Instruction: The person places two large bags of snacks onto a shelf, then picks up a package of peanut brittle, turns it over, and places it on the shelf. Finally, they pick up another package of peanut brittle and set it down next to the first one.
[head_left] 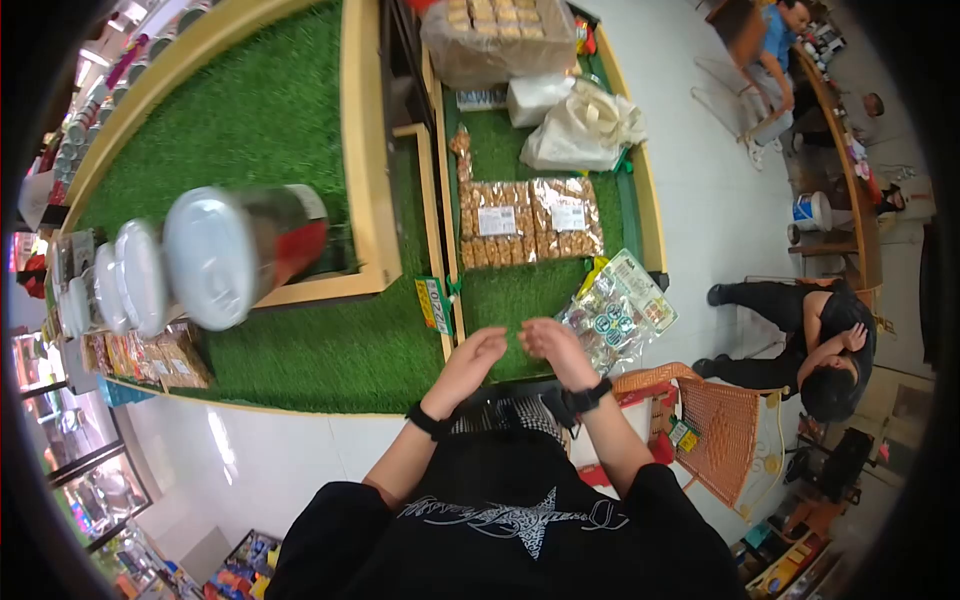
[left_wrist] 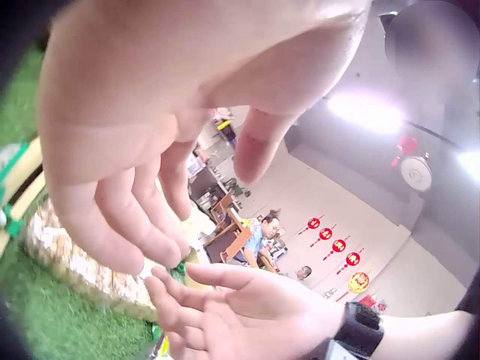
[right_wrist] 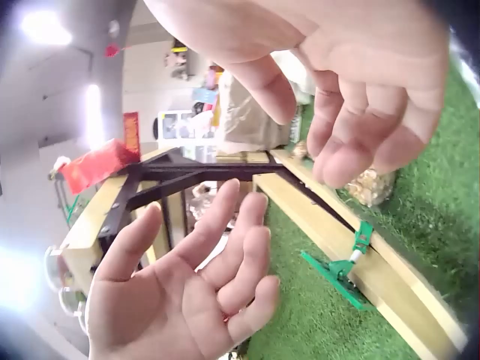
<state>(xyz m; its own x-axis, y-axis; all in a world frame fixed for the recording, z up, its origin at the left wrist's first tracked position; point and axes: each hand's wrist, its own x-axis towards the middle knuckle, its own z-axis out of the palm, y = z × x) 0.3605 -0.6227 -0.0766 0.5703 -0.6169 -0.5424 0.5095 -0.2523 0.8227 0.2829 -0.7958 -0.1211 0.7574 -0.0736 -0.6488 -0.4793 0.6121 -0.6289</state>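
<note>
In the head view my left hand and right hand hover over the near edge of a green turf-lined display, palms toward each other with a gap between. Both hold nothing, their fingers loosely bent. The left wrist view shows the left hand above the right hand. Beyond them on the turf lie packs of nut-like brittle with white labels. Close beside my right hand is a clear printed plastic bag. A yellow-green price tag is clipped to the wooden divider, left of my left hand.
Lidded plastic jars stand at left beside a raised wooden-framed turf tray. A white cloth-like bag and a plastic-lined box sit farther back. A wicker chair is at right. A person in black sits beyond it.
</note>
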